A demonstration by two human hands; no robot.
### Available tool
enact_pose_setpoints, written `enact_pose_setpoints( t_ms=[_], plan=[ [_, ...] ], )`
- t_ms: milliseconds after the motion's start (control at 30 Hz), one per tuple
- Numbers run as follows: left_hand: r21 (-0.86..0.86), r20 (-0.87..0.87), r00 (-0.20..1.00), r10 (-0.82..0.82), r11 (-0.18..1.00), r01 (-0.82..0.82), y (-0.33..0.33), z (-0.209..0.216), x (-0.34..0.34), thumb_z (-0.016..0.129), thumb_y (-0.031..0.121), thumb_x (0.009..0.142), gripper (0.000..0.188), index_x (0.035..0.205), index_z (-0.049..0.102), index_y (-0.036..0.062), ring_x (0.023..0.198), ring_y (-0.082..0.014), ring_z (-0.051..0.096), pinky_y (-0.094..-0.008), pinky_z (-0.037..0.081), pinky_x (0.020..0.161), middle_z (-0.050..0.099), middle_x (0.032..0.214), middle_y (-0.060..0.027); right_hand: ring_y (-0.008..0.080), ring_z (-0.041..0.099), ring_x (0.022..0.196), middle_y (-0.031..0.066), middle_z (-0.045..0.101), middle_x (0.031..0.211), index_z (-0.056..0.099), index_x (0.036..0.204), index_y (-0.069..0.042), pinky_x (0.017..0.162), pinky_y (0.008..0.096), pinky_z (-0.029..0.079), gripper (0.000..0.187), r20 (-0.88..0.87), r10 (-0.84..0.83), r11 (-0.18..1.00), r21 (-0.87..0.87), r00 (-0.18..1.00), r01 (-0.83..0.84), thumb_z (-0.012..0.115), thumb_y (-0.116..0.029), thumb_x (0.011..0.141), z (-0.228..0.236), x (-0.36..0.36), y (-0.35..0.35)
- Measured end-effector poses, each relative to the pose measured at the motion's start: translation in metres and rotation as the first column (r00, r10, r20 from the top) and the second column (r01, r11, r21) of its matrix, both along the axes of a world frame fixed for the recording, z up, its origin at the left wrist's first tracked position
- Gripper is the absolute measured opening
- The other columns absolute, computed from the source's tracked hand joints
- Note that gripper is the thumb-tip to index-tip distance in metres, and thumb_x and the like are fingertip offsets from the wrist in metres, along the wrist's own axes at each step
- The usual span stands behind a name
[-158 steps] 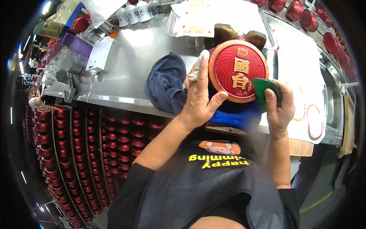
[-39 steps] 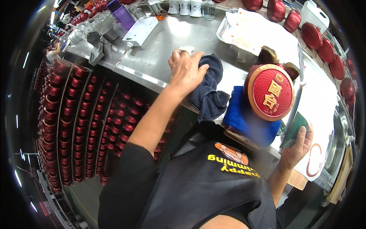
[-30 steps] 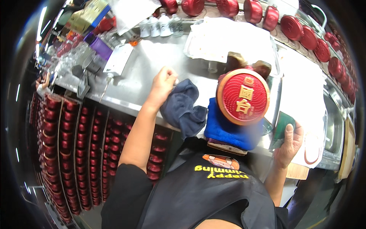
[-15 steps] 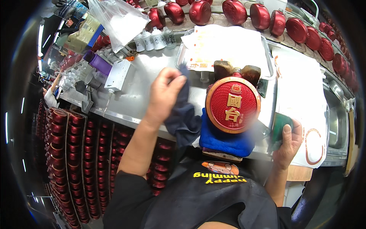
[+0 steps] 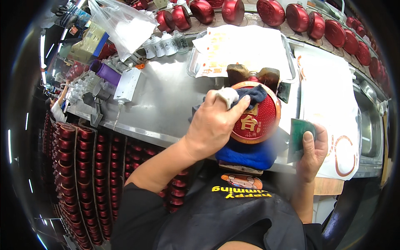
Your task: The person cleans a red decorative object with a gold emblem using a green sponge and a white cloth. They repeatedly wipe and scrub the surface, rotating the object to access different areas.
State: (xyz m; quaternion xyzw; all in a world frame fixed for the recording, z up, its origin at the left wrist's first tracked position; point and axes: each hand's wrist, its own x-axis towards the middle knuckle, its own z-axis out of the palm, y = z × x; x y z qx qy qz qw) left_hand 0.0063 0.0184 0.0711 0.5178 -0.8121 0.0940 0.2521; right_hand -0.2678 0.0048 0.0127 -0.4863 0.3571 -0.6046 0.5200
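Note:
A round red bottle [image 5: 266,118] with an orange-gold rim and gold raised characters lies face up on a folded blue cloth [image 5: 246,156]. Its neck end sits between two dark brown blocks [image 5: 268,77]. My left hand [image 5: 212,125] is closed on a dark navy rag [image 5: 256,93], which rests on the upper part of the bottle's face. Something white [image 5: 228,96], apparently cloth, also shows in those fingers. To the right of the bottle, and apart from it, my right hand [image 5: 313,154] pinches a thin green flat scraper [image 5: 301,135] between thumb and fingers.
Behind the bottle stands a metal tray [image 5: 192,62] with printed white sheets [image 5: 246,46]. More sheets [image 5: 325,91] lie at right. Red bottles [image 5: 233,11] line a conveyor at the back. Several small jars [image 5: 168,45], a plastic bag [image 5: 125,31] and a white box [image 5: 128,85] stand left.
My left hand has swung right with the rag, from beside the bottle onto its face. The right hand keeps the green scraper, which is now more upright and slightly farther left.

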Motion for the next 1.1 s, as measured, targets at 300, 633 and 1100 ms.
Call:
enact_pose_setpoints(
  t_ms=[300, 633, 1100],
  plan=[
    [0.097, 0.107, 0.977, -0.186, 0.980, 0.176, 0.022, 0.002, -0.012, 0.060, 0.005, 0.083, 0.046, 0.127, 0.066, -0.0064, 0.096, -0.0397, 0.065, -0.0386, 0.059, 0.078, 0.066, 0.104, -0.0234, 0.0117, 0.068, 0.088, 0.0091, 0.070, 0.104, 0.057, 0.121, 0.002, 0.079, 0.0237, 0.056, 0.026, 0.047, 0.035, 0.999, -0.010, 0.998, -0.035, 0.066, -0.016, 0.104, 0.009, -0.001, 0.007],
    [0.093, 0.094, 0.978, -0.187, 0.980, 0.179, 0.030, 0.001, -0.028, 0.061, 0.006, 0.083, 0.039, 0.119, 0.069, -0.0052, 0.097, -0.0362, 0.066, -0.0358, 0.060, 0.076, 0.068, 0.102, -0.0196, 0.0130, 0.068, 0.092, 0.0099, 0.070, 0.107, 0.057, 0.122, 0.003, 0.082, 0.0245, 0.056, 0.027, 0.085, 0.042, 0.999, -0.004, 0.995, -0.042, 0.065, -0.014, 0.104, 0.004, -0.008, 0.011],
    [0.093, 0.059, 0.987, -0.148, 0.985, 0.142, 0.045, -0.002, -0.022, 0.063, 0.009, 0.082, 0.034, 0.115, 0.073, 0.0035, 0.097, -0.0337, 0.065, -0.0360, 0.059, 0.076, 0.068, 0.103, -0.0155, 0.0137, 0.069, 0.092, 0.0100, 0.071, 0.107, 0.058, 0.123, 0.003, 0.083, 0.0253, 0.056, 0.027, 0.025, -0.008, 0.999, -0.033, 1.000, 0.009, 0.066, -0.013, 0.103, -0.002, -0.010, 0.014]
  ],
)
